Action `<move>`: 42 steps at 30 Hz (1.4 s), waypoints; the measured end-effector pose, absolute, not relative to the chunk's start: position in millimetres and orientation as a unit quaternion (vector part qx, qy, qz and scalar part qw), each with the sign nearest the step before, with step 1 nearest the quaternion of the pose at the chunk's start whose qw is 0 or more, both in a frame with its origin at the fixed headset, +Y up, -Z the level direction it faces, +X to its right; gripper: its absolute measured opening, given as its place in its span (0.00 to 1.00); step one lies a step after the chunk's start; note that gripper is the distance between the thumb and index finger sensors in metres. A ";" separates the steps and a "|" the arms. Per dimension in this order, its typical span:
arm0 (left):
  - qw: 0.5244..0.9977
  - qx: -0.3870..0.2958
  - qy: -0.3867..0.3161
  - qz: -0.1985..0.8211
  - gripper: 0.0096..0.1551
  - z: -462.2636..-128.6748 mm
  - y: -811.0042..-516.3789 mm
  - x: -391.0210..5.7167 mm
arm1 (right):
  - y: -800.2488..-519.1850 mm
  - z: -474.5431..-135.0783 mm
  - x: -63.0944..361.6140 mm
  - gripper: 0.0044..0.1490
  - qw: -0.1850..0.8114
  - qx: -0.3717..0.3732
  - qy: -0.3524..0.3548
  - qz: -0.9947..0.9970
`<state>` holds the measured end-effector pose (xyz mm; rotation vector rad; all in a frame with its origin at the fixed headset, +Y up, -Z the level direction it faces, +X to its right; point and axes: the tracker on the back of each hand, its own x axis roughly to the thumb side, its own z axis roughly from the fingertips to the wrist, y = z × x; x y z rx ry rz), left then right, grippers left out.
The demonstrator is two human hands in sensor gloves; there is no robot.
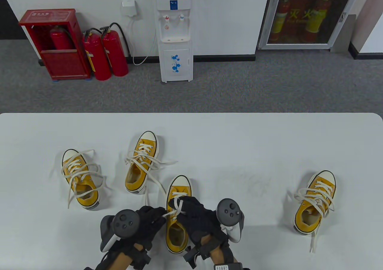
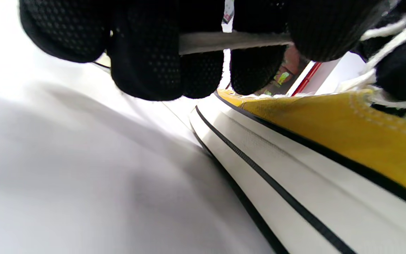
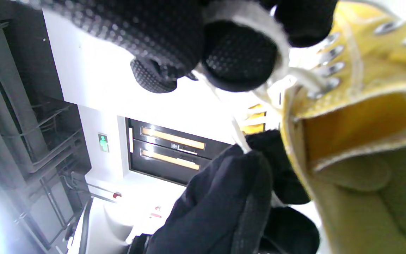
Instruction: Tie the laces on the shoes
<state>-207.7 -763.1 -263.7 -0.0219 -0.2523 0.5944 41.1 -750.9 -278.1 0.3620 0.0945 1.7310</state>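
Now four yellow shoes stand on the white table; the near shoe is at the front edge, between the two gloved hands, with its toe pointing away from the person; the left hand is just beside its left side and pinches one end of the white lace, which runs taut from the fingers to the eyelets; the right hand lies over the tongue and its fingers are curled round a loop of the same lace; two other shoes stand further left with loose laces; the fourth shoe stands well apart on the right, its laces loose too.
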 end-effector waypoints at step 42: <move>0.940 0.002 -0.096 0.326 0.33 -266.2 -763.4 -218.4 | -760.9 -286.9 52.4 0.28 0.643 0.106 0.104 0.751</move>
